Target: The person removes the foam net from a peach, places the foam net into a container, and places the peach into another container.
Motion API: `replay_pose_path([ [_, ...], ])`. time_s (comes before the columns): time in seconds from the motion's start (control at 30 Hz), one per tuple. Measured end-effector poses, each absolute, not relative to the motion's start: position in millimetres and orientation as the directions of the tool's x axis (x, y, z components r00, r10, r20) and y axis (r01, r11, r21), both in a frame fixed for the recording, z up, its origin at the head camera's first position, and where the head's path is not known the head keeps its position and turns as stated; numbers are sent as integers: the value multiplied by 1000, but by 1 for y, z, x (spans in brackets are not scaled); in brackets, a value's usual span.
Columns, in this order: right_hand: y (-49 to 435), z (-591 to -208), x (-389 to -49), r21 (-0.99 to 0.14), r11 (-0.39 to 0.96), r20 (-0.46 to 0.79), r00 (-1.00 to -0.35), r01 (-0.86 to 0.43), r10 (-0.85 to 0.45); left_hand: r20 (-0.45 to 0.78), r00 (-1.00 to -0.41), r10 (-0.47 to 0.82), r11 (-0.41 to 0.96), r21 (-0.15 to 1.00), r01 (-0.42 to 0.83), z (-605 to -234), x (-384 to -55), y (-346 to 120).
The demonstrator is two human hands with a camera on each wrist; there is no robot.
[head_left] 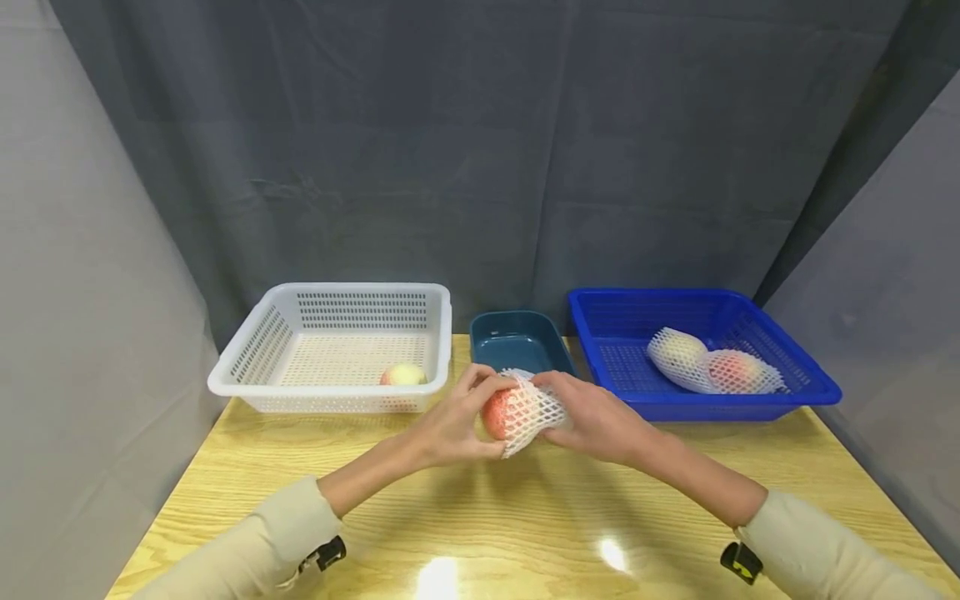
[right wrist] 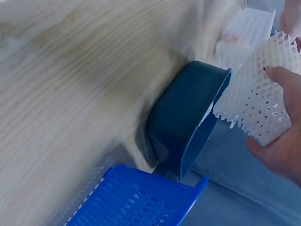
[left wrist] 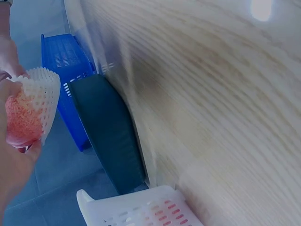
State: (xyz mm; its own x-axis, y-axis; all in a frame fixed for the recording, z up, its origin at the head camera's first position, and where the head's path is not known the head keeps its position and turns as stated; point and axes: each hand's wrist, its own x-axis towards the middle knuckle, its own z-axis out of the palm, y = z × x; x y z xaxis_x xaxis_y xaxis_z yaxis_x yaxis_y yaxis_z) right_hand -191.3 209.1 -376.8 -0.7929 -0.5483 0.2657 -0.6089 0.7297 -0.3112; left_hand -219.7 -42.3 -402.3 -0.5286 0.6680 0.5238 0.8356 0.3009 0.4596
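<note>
Above the middle of the table, my left hand [head_left: 452, 421] holds a red peach [head_left: 495, 414] between thumb and fingers. A white foam net sleeve [head_left: 531, 414] covers the right part of this peach, while its red left side stays bare. My right hand [head_left: 603, 417] grips the sleeve from the right, thumb below and fingers above. In the right wrist view the net [right wrist: 258, 94] flares out past that hand's fingertips, hiding the fruit. The left wrist view shows the peach [left wrist: 23, 120] with the net's edge around it.
At the back left stands a white basket [head_left: 330, 390] with one bare peach [head_left: 405, 374]. A dark teal tray [head_left: 517, 321] sits at the back middle; something white shows inside it. The blue basket [head_left: 720, 408] at right holds two net-wrapped peaches [head_left: 731, 372]. A grey curtain hangs behind.
</note>
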Motion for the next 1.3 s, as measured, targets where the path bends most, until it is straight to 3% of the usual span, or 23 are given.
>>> replay_pose_path([
  [0.27,208,-368,-208,-176,681,376,-688,-711,-621,563,-552,615,355,428,831,-397,-226,-57],
  [0.63,203,-362,-237,-114,734,413,-704,-670,-578,518,-646,561,441,473,763,-389,-230,-88],
  [0.87,204,-368,-258,-103,769,427,-726,-631,-539,533,-654,537,477,448,756,-387,-231,-103],
  [1.3,202,-389,-288,19,730,507,-623,-683,-596,530,-685,499,503,467,727,-387,-233,-126],
])
